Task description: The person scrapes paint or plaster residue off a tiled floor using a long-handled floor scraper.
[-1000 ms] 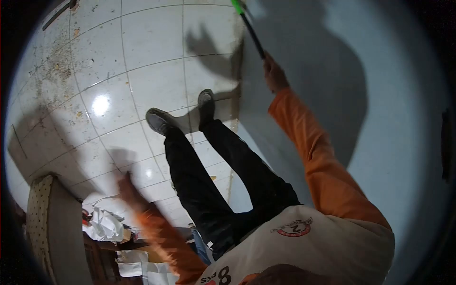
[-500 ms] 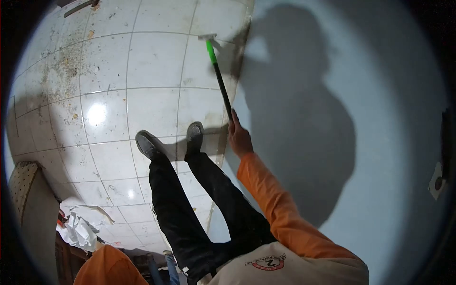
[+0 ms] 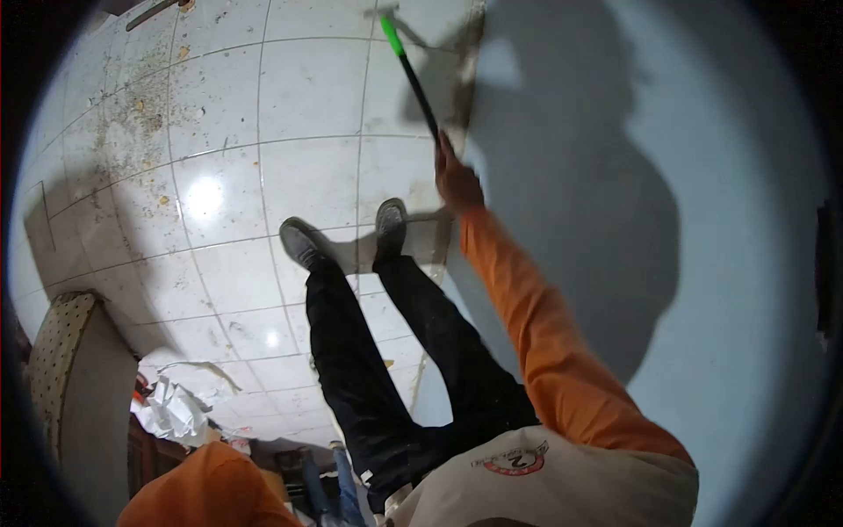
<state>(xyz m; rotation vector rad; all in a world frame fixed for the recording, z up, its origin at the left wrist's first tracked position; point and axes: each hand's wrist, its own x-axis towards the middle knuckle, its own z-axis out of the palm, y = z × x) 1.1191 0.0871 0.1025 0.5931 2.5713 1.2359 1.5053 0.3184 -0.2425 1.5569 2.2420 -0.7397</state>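
Note:
My right hand (image 3: pixel 458 183) is wrapped round the black handle of a long scraper (image 3: pixel 418 95) with a bright green neck. The arm reaches forward along the wall. At the far end, the thin crosswise head (image 3: pixel 382 12) is over the white floor tiles near the wall's foot; whether it touches them is hard to tell. My left hand is out of view; only its orange sleeve (image 3: pixel 211 487) shows at the lower left.
A pale wall (image 3: pixel 738 263) rises on my right. My shoes (image 3: pixel 303 244) stand on the tiled floor (image 3: pixel 307 97), where brown dirt (image 3: pixel 132 132) is scattered leftward. A dotted-edge panel (image 3: pixel 97 378), crumpled white sheeting (image 3: pixel 176 411) and blue cloth (image 3: pixel 344 483) lie lower left.
My right hand and the scraper have moved forward, away from my feet along the wall. The view has also shifted slightly. The grip on the handle is unchanged.

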